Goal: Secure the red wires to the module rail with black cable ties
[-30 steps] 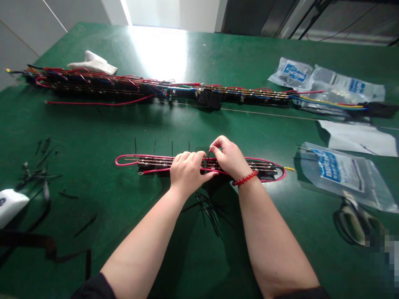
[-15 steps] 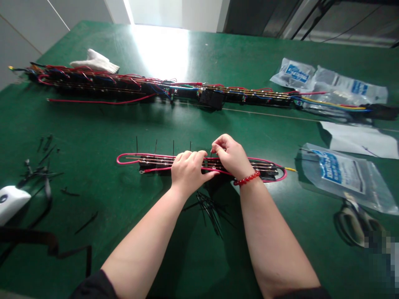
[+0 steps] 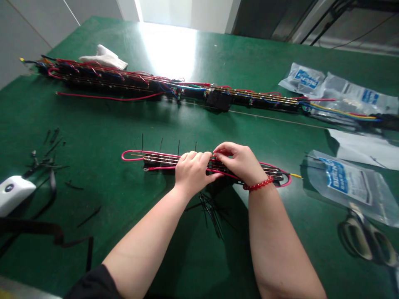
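A narrow black strip assembly (image 3: 166, 161) with thin brass-coloured rods lies across the table in front of me. A red cable (image 3: 132, 155) loops round its ends, and a yellow tip (image 3: 295, 176) sticks out at the right. Several black cable ties (image 3: 178, 147) stand up along its far edge. My left hand (image 3: 192, 172) is closed over the strip's middle, fingers on the far side and thumb along the near side. Close beside it, my right hand (image 3: 238, 162) pinches at the far edge, where a cable tie stood between its fingertips; the fingers mostly hide it now.
Loose cable ties (image 3: 212, 216) lie just below the strip, with trimmed black scraps (image 3: 46, 162) at left. Behind runs a longer wired assembly (image 3: 140, 85) with a white glove (image 3: 104, 58). Plastic bags (image 3: 349, 174) and scissors (image 3: 363, 238) are at right, a white device (image 3: 18, 193) at left.
The whole view has shifted slightly, so things sit a little further right. My right hand's fingertips have drawn closer to my left hand, and the wrist is lower. My left hand keeps its hold.
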`<state>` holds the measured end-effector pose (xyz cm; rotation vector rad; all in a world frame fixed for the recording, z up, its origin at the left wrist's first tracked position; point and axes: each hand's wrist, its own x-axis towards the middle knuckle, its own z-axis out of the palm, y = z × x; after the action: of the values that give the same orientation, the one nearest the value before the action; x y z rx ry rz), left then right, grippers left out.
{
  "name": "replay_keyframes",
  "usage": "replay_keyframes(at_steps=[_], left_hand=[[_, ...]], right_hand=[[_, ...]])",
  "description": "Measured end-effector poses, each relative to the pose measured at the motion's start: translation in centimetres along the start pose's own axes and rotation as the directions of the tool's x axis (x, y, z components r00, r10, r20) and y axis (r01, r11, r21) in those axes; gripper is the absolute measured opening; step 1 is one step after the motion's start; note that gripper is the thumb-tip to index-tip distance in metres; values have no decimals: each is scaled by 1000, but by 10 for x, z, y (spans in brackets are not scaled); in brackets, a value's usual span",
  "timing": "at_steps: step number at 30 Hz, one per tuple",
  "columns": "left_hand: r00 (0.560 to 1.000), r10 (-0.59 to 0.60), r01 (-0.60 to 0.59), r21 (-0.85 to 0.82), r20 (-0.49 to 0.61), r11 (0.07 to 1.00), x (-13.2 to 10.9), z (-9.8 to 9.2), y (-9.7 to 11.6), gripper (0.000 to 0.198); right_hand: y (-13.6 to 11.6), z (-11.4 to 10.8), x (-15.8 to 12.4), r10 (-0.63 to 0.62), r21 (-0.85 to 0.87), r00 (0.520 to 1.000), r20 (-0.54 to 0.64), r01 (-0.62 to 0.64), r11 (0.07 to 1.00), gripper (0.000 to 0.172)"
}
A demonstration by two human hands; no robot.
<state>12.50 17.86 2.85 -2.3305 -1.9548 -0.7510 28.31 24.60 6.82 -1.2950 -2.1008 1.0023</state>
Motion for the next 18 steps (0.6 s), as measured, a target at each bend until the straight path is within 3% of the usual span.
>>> replay_keyframes(at_steps=[4, 18], left_hand=[[1000, 7, -7, -17, 8, 1000, 1, 0, -1, 50], [1000, -5, 6, -20, 30, 1000, 1, -3, 1, 47]], right_hand=[[2, 0, 1, 38, 8, 999, 19, -38, 999, 9], [2, 9, 0, 79, 21, 994, -79, -78, 997, 11]])
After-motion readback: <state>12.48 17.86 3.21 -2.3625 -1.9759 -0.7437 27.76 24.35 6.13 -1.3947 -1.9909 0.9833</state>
